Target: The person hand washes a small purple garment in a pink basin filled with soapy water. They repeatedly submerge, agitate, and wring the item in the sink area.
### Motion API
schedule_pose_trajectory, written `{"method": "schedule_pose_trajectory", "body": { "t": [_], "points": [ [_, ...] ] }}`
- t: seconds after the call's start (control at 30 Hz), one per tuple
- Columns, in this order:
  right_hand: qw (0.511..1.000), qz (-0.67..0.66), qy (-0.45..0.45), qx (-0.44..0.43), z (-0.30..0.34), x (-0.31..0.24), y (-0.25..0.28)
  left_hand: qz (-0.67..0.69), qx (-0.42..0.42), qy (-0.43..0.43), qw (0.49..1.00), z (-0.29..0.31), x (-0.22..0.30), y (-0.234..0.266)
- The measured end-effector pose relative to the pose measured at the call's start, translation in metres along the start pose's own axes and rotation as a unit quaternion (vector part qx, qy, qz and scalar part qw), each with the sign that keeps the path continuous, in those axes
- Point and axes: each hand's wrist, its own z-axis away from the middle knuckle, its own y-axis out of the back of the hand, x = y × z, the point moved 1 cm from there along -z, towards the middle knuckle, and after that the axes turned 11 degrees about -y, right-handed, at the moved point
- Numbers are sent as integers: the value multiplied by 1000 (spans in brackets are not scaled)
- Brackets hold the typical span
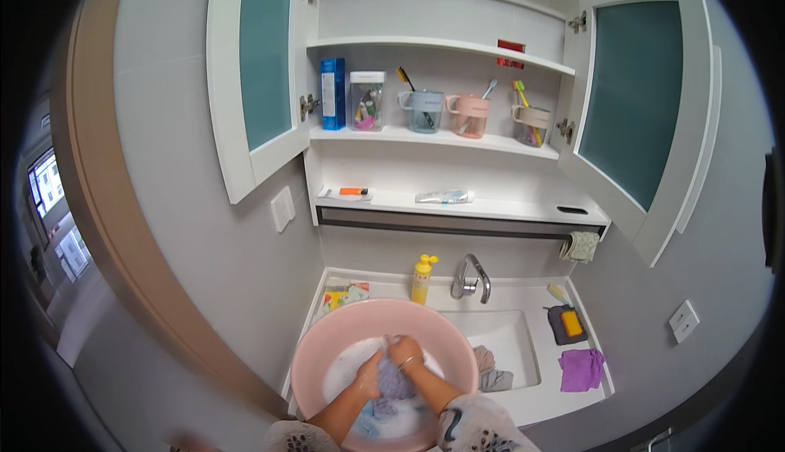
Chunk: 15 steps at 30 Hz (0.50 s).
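A large pink basin [320, 346] of sudsy water [347, 370] stands partly over the sink. Inside it my left hand [370, 377] and my right hand [402, 351] are close together, both closed on a wet greyish-purple cloth [396, 385]. The cloth hangs down from between them into the foam. A light-blue cloth [368, 423] lies in the water nearer to me. My fingertips are partly hidden by the cloth and by each other.
Grey and brownish cloths [495, 380] lie in the white sink [523, 337] beneath the chrome faucet [472, 279]. A yellow bottle [421, 280] stands behind the basin. At right are a yellow sponge [571, 324] and purple cloth [581, 369]. Open cabinet doors [634, 215] flank shelves with toothbrush cups [472, 117].
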Motion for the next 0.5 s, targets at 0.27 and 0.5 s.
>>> {"method": "schedule_pose_trajectory", "body": {
  "t": [0.27, 0.5],
  "points": [
    [970, -93, 85, -207, -8, 65, 5, -39, 68, -268, 960, 9, 54, 19],
    [927, -339, 75, -143, 14, 21, 17, 31, 274, -229, 933, 10, 47, 8]
  ]
}}
